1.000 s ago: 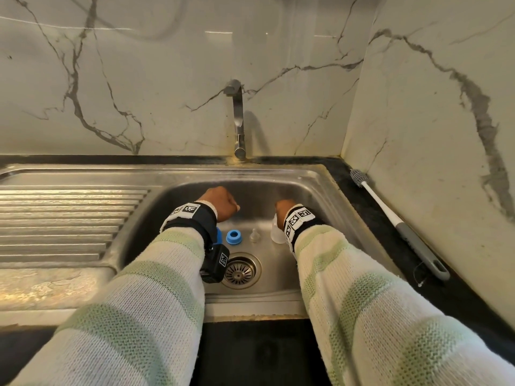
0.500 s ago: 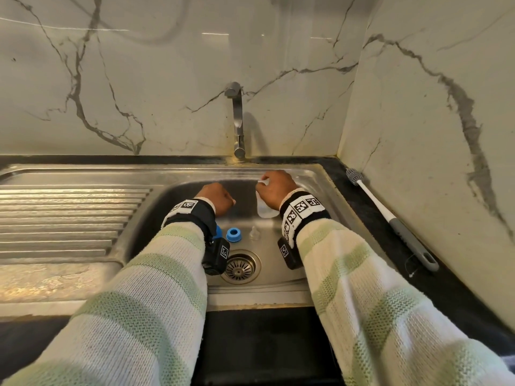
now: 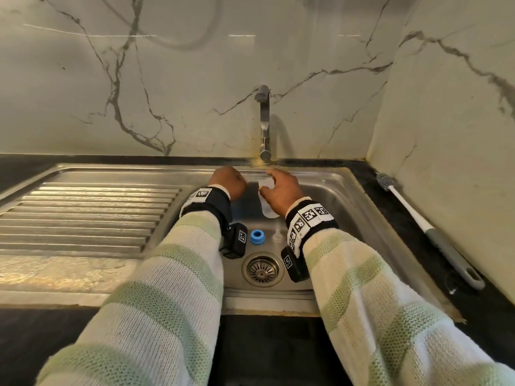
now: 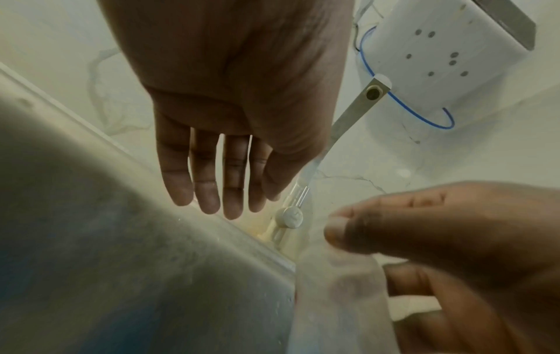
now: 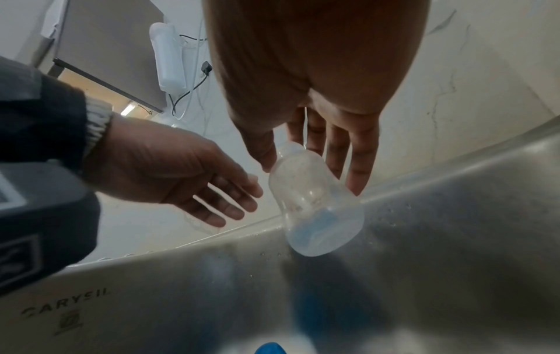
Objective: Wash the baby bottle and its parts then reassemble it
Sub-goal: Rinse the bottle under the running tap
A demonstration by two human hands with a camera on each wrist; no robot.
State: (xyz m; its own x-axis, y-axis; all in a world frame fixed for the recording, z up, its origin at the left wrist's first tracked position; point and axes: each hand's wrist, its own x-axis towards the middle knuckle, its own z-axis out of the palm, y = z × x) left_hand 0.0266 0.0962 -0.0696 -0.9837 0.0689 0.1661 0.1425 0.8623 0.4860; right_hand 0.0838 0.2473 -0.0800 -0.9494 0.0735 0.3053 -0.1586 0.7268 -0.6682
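Note:
My right hand (image 3: 281, 190) pinches the clear baby bottle (image 3: 269, 211) by its neck, between thumb and fingers, at the back of the steel sink (image 3: 359, 207) just below the tap (image 3: 263, 121). The right wrist view shows the bottle (image 5: 315, 206) tilted, base down, above the sink wall. My left hand (image 3: 228, 181) hovers beside it, empty, its fingers (image 4: 209, 182) straight and close to the tap's white knob (image 4: 289, 216). A blue ring (image 3: 257, 236) and a clear nipple (image 3: 277, 235) lie on the sink floor.
The drain (image 3: 262, 270) sits in front of the loose parts. A ribbed draining board (image 3: 83, 215) lies to the left. A long bottle brush (image 3: 429, 232) rests on the dark counter on the right, against the marble wall.
My right hand has lifted the bottle off the sink floor and carried it back to under the tap. My left hand has also moved back towards the tap.

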